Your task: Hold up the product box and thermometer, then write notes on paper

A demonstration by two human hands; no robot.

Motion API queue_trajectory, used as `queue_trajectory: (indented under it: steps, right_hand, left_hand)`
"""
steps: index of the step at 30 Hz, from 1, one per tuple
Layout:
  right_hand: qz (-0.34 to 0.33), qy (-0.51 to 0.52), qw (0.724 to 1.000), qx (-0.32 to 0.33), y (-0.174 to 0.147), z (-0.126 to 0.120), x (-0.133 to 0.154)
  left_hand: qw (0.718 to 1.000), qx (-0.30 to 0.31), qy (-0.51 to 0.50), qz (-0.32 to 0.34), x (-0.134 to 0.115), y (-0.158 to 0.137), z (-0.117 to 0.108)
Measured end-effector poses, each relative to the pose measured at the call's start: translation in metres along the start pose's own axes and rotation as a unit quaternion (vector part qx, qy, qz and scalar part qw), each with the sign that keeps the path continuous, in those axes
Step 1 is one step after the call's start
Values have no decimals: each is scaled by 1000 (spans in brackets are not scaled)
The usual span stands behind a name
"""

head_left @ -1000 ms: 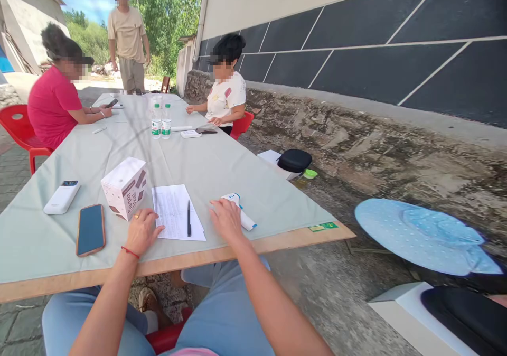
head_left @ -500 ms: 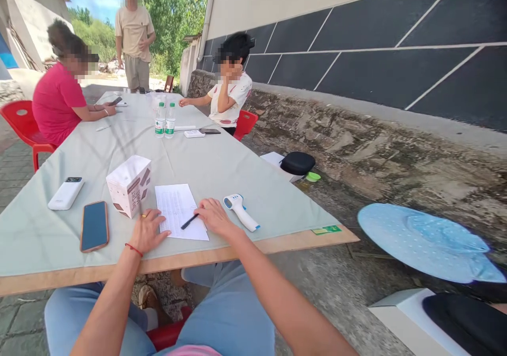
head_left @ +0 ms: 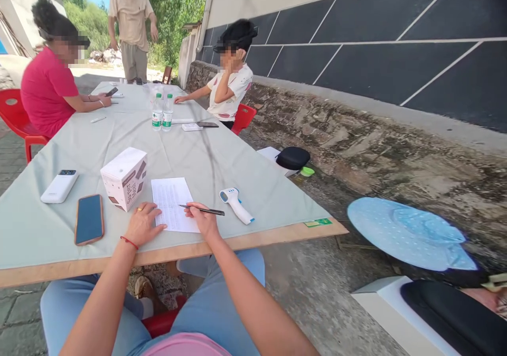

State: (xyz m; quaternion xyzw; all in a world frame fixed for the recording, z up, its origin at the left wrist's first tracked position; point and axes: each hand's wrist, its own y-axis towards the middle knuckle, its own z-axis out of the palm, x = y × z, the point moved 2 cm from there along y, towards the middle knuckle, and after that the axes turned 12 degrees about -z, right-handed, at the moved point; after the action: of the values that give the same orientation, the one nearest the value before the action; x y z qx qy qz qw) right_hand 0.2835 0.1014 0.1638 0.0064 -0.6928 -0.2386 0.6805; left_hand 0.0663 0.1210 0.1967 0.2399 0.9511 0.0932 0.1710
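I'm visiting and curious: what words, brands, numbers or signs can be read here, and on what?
"Meal", on the box; above it, seemingly "Surper".
Too small or blurred: the box's smaller print, the sheet, bottle labels, green sticker, white device's markings.

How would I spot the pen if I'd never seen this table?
At the near end of the table, paper lies between box and thermometer. Over its right edge, the right hand holds the pen, slim and black, unlike the white thermometer.

Pink top (head_left: 186,345), light-blue trousers (head_left: 219,300), red bracelet (head_left: 129,242), gold-coloured ring (head_left: 140,209) on left hand (head_left: 144,225), brown shoe (head_left: 144,287)
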Motion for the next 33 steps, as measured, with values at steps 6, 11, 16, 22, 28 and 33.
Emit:
queue_trajectory:
  steps: [6, 11, 16, 22, 28, 33]
  right_hand:
    - [-2, -80, 997, -7, 1, 9, -7]
    - [-19, -136, 990, -18, -1, 8, -13]
    - [-32, -164, 986, 2, -2, 6, -14]
    - [-20, -174, 984, 15, -3, 7, -12]
    - [-31, -195, 980, 16, -3, 7, -11]
    - [-36, -205, 978, 26, -4, 8, -13]
  left_hand:
    - [1000, -6, -11, 1, 2, 1, 4]
    - [1000, -2, -8, 2, 1, 1, 2]
    - [1000, 0, -5, 3, -1, 0, 0]
    - [1000, -6, -4, 4, -1, -1, 0]
    - [1000, -9, -4, 8, -1, 0, 0]
    - [1000, -12, -9, 10, 0, 0, 1]
